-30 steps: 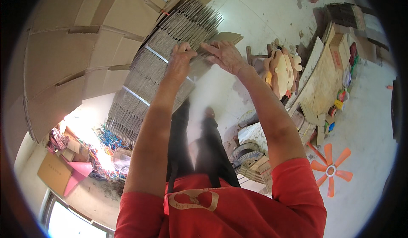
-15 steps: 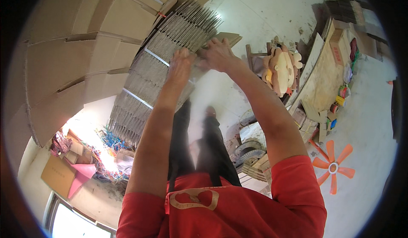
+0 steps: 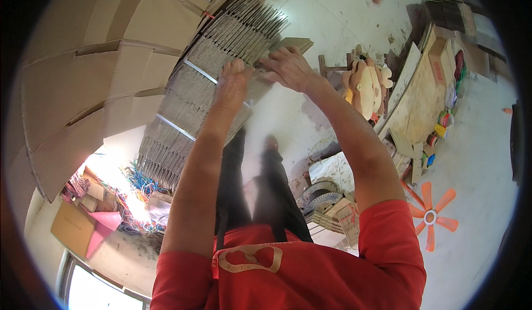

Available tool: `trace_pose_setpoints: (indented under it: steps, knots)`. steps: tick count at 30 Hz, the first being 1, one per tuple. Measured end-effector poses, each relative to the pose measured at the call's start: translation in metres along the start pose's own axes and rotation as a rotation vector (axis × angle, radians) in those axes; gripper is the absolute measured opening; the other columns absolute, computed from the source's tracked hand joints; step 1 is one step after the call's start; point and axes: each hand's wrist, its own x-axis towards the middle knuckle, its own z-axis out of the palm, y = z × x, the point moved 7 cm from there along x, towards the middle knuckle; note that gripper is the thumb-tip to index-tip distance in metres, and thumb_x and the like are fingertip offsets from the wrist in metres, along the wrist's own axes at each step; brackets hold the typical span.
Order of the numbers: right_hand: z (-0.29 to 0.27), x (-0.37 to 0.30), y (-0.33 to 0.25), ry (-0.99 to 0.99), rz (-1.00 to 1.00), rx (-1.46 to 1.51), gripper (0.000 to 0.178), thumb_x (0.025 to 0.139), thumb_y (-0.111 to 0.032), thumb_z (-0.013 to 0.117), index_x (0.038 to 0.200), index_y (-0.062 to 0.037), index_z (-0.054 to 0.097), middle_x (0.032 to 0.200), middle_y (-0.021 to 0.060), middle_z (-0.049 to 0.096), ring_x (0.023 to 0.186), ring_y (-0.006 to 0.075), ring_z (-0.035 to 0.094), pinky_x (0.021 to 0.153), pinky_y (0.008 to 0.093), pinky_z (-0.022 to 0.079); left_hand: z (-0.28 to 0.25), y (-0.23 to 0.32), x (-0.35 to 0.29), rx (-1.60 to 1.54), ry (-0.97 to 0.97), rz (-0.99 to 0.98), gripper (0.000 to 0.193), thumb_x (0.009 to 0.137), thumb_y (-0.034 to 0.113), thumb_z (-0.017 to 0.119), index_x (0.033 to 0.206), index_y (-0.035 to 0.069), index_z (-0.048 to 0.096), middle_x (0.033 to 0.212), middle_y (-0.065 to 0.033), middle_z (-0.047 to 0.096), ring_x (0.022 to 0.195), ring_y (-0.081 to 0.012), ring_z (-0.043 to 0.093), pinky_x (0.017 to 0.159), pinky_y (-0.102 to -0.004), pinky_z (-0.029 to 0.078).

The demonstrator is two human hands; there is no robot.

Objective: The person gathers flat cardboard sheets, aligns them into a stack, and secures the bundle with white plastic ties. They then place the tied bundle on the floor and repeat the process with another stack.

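Observation:
A tall bundle of flattened cardboard boxes (image 3: 194, 91) stands edge-on in front of me, with two pale straps (image 3: 176, 127) running across it. My left hand (image 3: 233, 83) rests on the right side of the bundle, its fingers curled at the cardboard edges. Close to its right, my right hand (image 3: 291, 69) is bent with fingertips drawn together toward the left hand. Whatever lies between those fingertips is too small to make out. Just beyond the right hand, a loose cardboard corner (image 3: 299, 44) sticks out from the bundle.
Large cardboard sheets (image 3: 66, 83) fill the left. A small wooden chair (image 3: 327, 66) with a cartoon-shaped cushion (image 3: 366, 88) stands to the right, near a low board (image 3: 413, 110) with odds and ends. An orange fan (image 3: 430, 217) and tangled cords (image 3: 141, 180) lie lower down.
My right hand has shifted slightly, and its fingers are clearer than before. Part of another person has come into view at the top right. The whole view has tilted a little.

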Motion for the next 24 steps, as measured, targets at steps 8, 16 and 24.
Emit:
trace_pose_setpoints:
  steps: [8, 16, 24]
  knots:
    - [0.012, 0.021, -0.004, -0.207, 0.095, -0.061, 0.048, 0.092, -0.055, 0.046, 0.105, -0.0152, 0.069, 0.097, 0.0065, 0.057, 0.103, 0.0249, 0.051, 0.084, 0.0463, 0.04, -0.001, -0.002, 0.0, 0.001, 0.009, 0.037, 0.047, 0.062, -0.015, 0.061, 0.103, 0.006, 0.071, 0.087, -0.0114, 0.051, 0.087, -0.0314, 0.051, 0.078, -0.042, 0.045]
    - [0.024, 0.031, 0.003, -0.396, 0.151, -0.176, 0.065, 0.085, -0.07, 0.045, 0.098, -0.013, 0.073, 0.102, 0.0042, 0.062, 0.109, 0.0237, 0.051, 0.087, 0.0459, 0.039, 0.003, -0.004, 0.001, 0.037, -0.133, -0.043, 0.03, 0.077, -0.004, 0.059, 0.102, 0.008, 0.071, 0.097, -0.0107, 0.054, 0.099, -0.031, 0.05, 0.087, -0.042, 0.047]
    - [0.005, 0.04, 0.008, -0.442, 0.301, -0.022, 0.058, 0.082, -0.06, 0.057, 0.105, -0.0082, 0.071, 0.111, 0.0125, 0.062, 0.122, 0.0314, 0.047, 0.102, 0.0507, 0.031, 0.0, -0.01, 0.005, -0.075, -0.107, -0.068, 0.038, 0.074, -0.009, 0.062, 0.104, 0.012, 0.071, 0.097, -0.009, 0.054, 0.097, -0.0284, 0.052, 0.086, -0.0388, 0.047]
